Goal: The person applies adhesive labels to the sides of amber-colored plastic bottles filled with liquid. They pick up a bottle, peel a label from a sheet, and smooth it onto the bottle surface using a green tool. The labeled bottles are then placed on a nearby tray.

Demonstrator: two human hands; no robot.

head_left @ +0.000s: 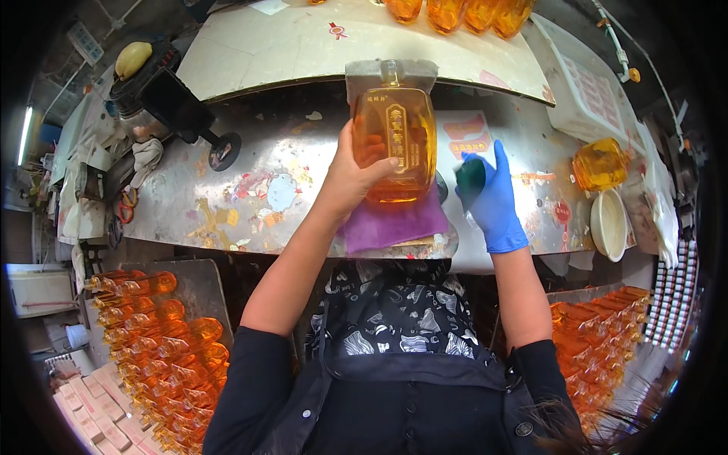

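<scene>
My bare left hand [355, 171] is wrapped round a flat glass bottle [396, 144] of amber liquid with gold lettering down its front. The bottle's neck points away from me, over a greyish pad [356, 76]. A folded purple cloth [394, 226] lies just below the bottle on the metal worktop [250, 163]. To the right, my right hand [497, 197] wears a blue glove and is closed round a dark green piece [471, 178], whose kind I cannot make out. Beside that hand lies a white sheet [464, 135] with red print.
More amber bottles [447, 14] stand on the raised board [273, 49] at the back. A white bowl [609, 225] and a bottle [599, 163] sit at the right, near a plastic crate [580, 83]. Rows of bottles [163, 341] flank me below the worktop. Scissors [126, 206] hang at the left.
</scene>
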